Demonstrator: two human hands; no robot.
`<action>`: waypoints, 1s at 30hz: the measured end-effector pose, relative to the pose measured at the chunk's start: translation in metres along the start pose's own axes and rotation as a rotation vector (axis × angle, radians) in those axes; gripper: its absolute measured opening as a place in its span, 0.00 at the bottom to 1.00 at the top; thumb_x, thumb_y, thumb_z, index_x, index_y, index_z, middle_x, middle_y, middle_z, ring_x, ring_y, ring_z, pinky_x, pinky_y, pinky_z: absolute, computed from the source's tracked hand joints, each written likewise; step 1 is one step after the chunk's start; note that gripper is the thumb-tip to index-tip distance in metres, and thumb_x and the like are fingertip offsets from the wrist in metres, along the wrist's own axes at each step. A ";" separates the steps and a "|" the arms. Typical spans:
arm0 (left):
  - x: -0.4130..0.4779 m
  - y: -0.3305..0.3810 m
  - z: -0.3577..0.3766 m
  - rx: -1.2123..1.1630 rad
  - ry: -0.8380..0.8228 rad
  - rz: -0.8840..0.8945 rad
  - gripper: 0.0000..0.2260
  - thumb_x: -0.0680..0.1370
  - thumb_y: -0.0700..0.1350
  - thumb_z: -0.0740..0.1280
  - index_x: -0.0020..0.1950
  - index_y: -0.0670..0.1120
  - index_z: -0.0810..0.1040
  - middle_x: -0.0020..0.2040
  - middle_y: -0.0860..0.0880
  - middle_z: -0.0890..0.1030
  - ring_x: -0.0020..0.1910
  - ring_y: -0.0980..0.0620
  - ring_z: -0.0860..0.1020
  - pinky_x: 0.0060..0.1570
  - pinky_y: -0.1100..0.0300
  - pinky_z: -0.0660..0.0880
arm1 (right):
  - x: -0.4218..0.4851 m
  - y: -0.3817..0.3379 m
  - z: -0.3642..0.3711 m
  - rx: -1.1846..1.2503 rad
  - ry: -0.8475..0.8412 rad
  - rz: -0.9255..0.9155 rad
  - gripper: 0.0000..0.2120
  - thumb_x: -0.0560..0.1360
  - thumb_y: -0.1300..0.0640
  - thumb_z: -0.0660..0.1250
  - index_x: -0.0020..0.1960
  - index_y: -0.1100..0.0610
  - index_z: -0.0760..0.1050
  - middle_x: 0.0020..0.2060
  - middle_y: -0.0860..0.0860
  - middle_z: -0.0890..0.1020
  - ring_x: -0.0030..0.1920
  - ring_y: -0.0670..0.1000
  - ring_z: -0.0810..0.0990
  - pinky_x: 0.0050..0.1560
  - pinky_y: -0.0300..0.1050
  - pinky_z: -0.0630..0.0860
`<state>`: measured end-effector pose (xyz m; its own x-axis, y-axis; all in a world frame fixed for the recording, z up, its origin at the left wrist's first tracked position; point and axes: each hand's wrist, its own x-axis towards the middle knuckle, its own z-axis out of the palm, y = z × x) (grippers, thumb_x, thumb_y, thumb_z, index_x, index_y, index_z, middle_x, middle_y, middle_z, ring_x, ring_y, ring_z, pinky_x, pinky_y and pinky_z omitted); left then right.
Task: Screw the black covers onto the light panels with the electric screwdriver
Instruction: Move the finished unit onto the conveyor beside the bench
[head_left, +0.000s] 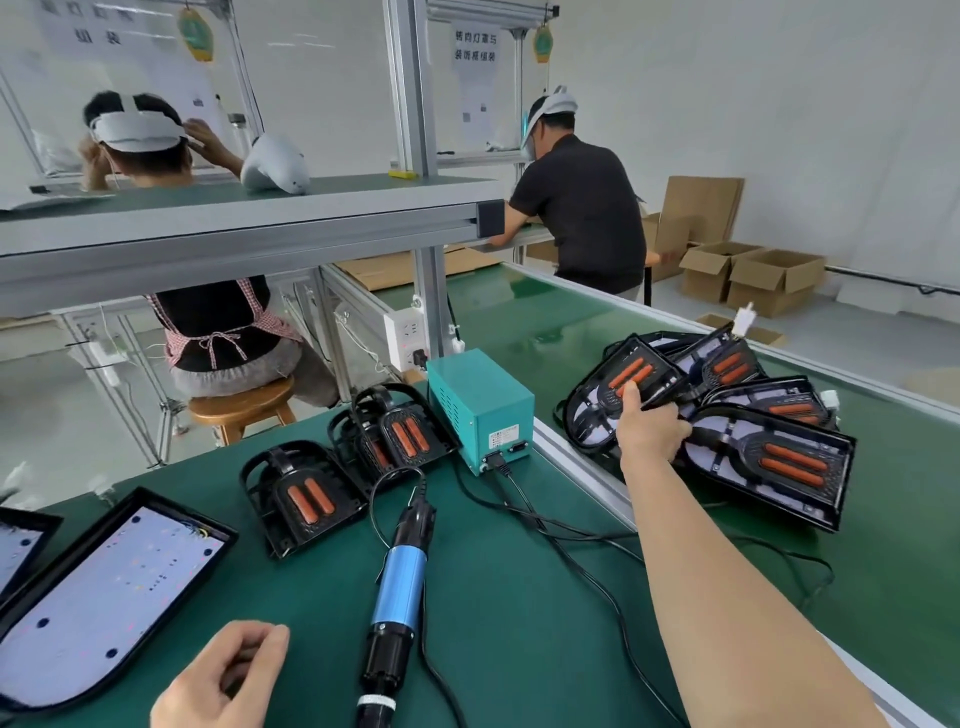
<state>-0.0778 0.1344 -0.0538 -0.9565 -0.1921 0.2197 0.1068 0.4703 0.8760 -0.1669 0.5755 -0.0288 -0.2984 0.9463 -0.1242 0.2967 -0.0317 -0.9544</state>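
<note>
An electric screwdriver (400, 577) with a blue barrel lies on the green mat, its cable running to a teal power box (480, 410). Two black covers with orange strips, one in front (306, 499) and one behind it (400, 436), sit behind the screwdriver. An uncovered light panel (109, 587) with a white LED board lies at the left. My right hand (649, 426) reaches over to a pile of covered panels (769, 457) on the conveyor and grips the nearest panel (623, 384), thumb on top. My left hand (228, 675) hovers low near the screwdriver's tip, fingers loosely curled, holding nothing.
A second open panel (15, 545) pokes in at the far left edge. Black cables (571, 551) trail across the mat. An aluminium rail (582, 467) separates the mat from the green conveyor belt (519, 312). Two people work at benches beyond; cardboard boxes (753, 275) stand at the back right.
</note>
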 end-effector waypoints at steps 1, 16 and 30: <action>0.000 0.000 0.000 -0.001 -0.002 -0.002 0.06 0.74 0.40 0.74 0.37 0.45 0.83 0.34 0.49 0.84 0.42 0.59 0.79 0.39 0.84 0.67 | 0.002 0.000 0.000 -0.013 0.007 0.001 0.34 0.78 0.39 0.69 0.70 0.66 0.69 0.68 0.65 0.70 0.58 0.67 0.77 0.57 0.59 0.75; 0.001 -0.002 -0.006 -0.038 -0.073 -0.060 0.05 0.75 0.43 0.73 0.39 0.47 0.84 0.36 0.51 0.84 0.41 0.63 0.79 0.38 0.83 0.66 | -0.030 0.026 0.002 0.192 -0.037 -0.032 0.16 0.81 0.66 0.61 0.66 0.59 0.79 0.68 0.58 0.72 0.46 0.54 0.75 0.53 0.47 0.74; 0.001 -0.008 -0.008 -0.066 -0.108 -0.072 0.08 0.77 0.45 0.71 0.38 0.48 0.82 0.36 0.51 0.83 0.38 0.53 0.79 0.37 0.70 0.71 | -0.143 0.012 0.012 0.362 -0.315 -0.040 0.23 0.78 0.69 0.59 0.70 0.56 0.75 0.66 0.58 0.77 0.53 0.63 0.78 0.53 0.50 0.77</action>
<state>-0.0776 0.1233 -0.0568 -0.9856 -0.1281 0.1108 0.0508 0.4000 0.9151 -0.1319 0.4360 -0.0256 -0.5802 0.8072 -0.1080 -0.0392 -0.1601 -0.9863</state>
